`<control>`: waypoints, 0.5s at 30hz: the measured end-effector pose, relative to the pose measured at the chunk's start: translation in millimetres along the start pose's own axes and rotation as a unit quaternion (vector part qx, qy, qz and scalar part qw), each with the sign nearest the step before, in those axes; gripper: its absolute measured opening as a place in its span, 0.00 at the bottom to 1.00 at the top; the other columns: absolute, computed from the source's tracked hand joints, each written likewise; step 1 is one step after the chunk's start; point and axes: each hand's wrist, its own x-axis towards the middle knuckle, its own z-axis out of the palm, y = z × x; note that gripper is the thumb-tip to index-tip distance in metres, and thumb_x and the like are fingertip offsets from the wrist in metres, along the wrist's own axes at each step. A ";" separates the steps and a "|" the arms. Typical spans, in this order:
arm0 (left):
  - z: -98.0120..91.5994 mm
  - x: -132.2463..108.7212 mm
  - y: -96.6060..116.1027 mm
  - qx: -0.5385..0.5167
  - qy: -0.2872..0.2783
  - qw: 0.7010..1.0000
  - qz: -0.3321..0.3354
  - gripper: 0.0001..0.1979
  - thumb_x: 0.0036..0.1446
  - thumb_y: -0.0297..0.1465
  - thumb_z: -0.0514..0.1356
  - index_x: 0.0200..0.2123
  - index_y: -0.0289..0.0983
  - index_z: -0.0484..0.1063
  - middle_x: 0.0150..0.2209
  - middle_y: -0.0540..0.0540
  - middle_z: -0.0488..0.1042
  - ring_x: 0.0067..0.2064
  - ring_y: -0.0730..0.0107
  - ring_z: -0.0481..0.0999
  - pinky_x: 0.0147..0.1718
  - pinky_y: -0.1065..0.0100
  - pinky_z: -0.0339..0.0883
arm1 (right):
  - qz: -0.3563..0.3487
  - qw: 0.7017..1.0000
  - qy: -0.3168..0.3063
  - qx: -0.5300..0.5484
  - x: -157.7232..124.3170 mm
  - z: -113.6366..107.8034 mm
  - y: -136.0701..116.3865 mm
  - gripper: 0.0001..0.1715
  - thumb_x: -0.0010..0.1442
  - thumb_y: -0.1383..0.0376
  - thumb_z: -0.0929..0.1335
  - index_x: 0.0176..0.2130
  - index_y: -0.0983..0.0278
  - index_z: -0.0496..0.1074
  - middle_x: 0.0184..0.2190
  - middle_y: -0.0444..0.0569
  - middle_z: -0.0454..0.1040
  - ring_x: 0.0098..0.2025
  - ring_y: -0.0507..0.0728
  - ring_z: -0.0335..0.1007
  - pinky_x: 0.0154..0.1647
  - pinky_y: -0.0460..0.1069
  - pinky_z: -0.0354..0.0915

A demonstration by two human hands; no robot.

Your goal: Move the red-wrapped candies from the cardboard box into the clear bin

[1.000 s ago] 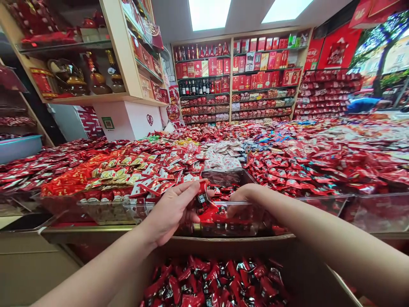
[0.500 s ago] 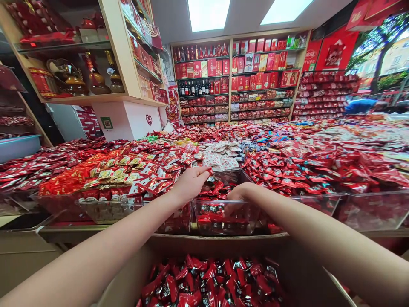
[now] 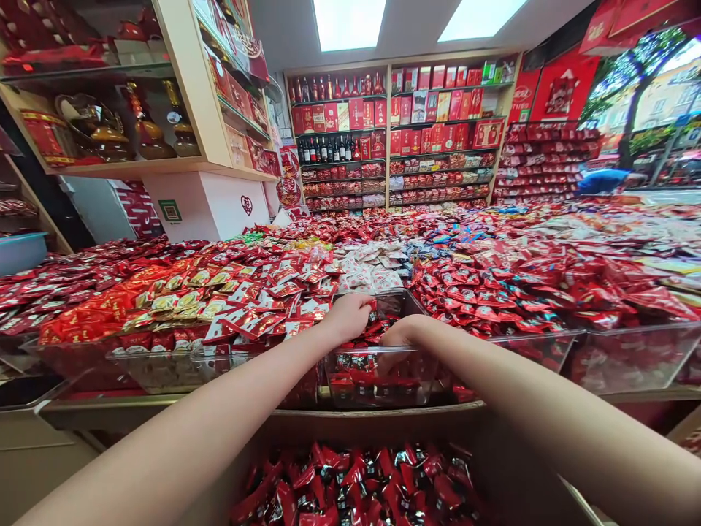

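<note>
My left hand (image 3: 350, 319) reaches over the left rim of a clear plastic bin (image 3: 377, 394), which holds red and black wrapped candies (image 3: 353, 380). Its fingers bend down among the candies, and the fingertips are hidden. Beside it, my right hand (image 3: 401, 336) dips into the same bin from the right. Some of its fingers show dimly through the front wall, and whatever lies in them is hidden. Below the bin, a cardboard box (image 3: 394, 422) holds many more candies (image 3: 355, 486) in similar red and black wrappers.
Packed candy bins stand on both sides, with red-and-white packets (image 3: 263, 321) left and red packets (image 3: 465, 292) right. White packets (image 3: 369, 270) lie just behind. Shelves of bottles and red boxes (image 3: 438, 139) line the back. A person in blue (image 3: 602, 181) bends at far right.
My left hand has moved slightly right and down into the bin, its thumb now turned lower. My right hand stays inside the bin. The whole view has shifted slightly.
</note>
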 end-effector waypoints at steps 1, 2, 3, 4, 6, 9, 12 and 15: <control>-0.2 1.9 0.7 0.015 -0.009 1.000 0.001 0.15 0.50 0.30 0.49 0.41 0.36 0.67 0.42 0.46 0.69 0.36 0.68 0.69 0.33 0.71 0.62 | 0.009 1.000 -0.019 0.008 0.7 -0.7 0.5 0.21 0.40 0.53 0.66 0.30 0.67 0.66 0.22 0.45 0.67 0.24 0.54 0.66 0.21 0.49 0.64; -0.3 3.9 1.5 0.028 -0.020 0.999 0.000 0.15 0.49 0.29 0.50 0.40 0.35 0.68 0.41 0.45 0.70 0.37 0.67 0.69 0.34 0.71 0.61 | 0.017 0.999 -0.037 0.016 1.0 -1.3 0.7 0.21 0.40 0.53 0.66 0.30 0.66 0.66 0.22 0.45 0.67 0.25 0.54 0.66 0.21 0.49 0.64; -0.1 5.9 2.1 0.040 -0.033 0.999 -0.002 0.15 0.48 0.28 0.50 0.40 0.35 0.68 0.40 0.45 0.70 0.36 0.67 0.69 0.34 0.71 0.61 | 0.023 0.998 -0.050 0.025 0.9 -1.8 0.8 0.21 0.40 0.53 0.66 0.30 0.66 0.66 0.22 0.45 0.67 0.25 0.54 0.66 0.22 0.49 0.64; 0.6 7.8 2.5 0.050 -0.048 0.998 -0.007 0.16 0.47 0.27 0.51 0.41 0.35 0.68 0.40 0.45 0.70 0.35 0.67 0.69 0.33 0.71 0.61 | 0.023 0.998 -0.055 0.031 0.3 -2.2 0.7 0.21 0.40 0.53 0.66 0.30 0.67 0.66 0.22 0.46 0.67 0.25 0.54 0.66 0.22 0.49 0.64; 3.4 11.5 2.4 0.063 -0.081 0.994 -0.020 0.19 0.44 0.24 0.51 0.42 0.35 0.66 0.41 0.45 0.70 0.33 0.68 0.70 0.29 0.73 0.61 | 0.020 0.997 -0.058 0.043 -1.5 -2.5 0.5 0.22 0.40 0.52 0.66 0.30 0.67 0.66 0.22 0.46 0.67 0.25 0.54 0.67 0.22 0.49 0.64; 9.0 15.5 1.6 0.083 -0.131 0.987 -0.032 0.21 0.41 0.21 0.52 0.42 0.36 0.66 0.39 0.47 0.71 0.31 0.70 0.70 0.25 0.75 0.61 | 0.017 0.996 -0.071 0.055 -4.9 -3.0 0.8 0.23 0.39 0.52 0.66 0.30 0.68 0.66 0.22 0.46 0.67 0.25 0.54 0.67 0.23 0.49 0.64; 12.7 17.2 2.2 0.108 -0.183 0.977 -0.024 0.16 0.41 0.22 0.53 0.37 0.37 0.69 0.31 0.51 0.74 0.30 0.70 0.70 0.26 0.74 0.60 | 0.017 0.994 -0.088 0.068 -8.4 -4.1 1.7 0.24 0.39 0.52 0.66 0.30 0.69 0.66 0.22 0.46 0.68 0.25 0.54 0.67 0.23 0.50 0.64; 15.0 19.1 2.1 0.129 -0.237 0.963 -0.010 0.10 0.43 0.23 0.54 0.31 0.35 0.70 0.27 0.52 0.73 0.30 0.70 0.69 0.27 0.72 0.60 | 0.012 0.993 -0.093 0.078 -11.7 -4.8 1.3 0.24 0.38 0.53 0.67 0.30 0.69 0.66 0.22 0.46 0.68 0.25 0.54 0.67 0.23 0.50 0.65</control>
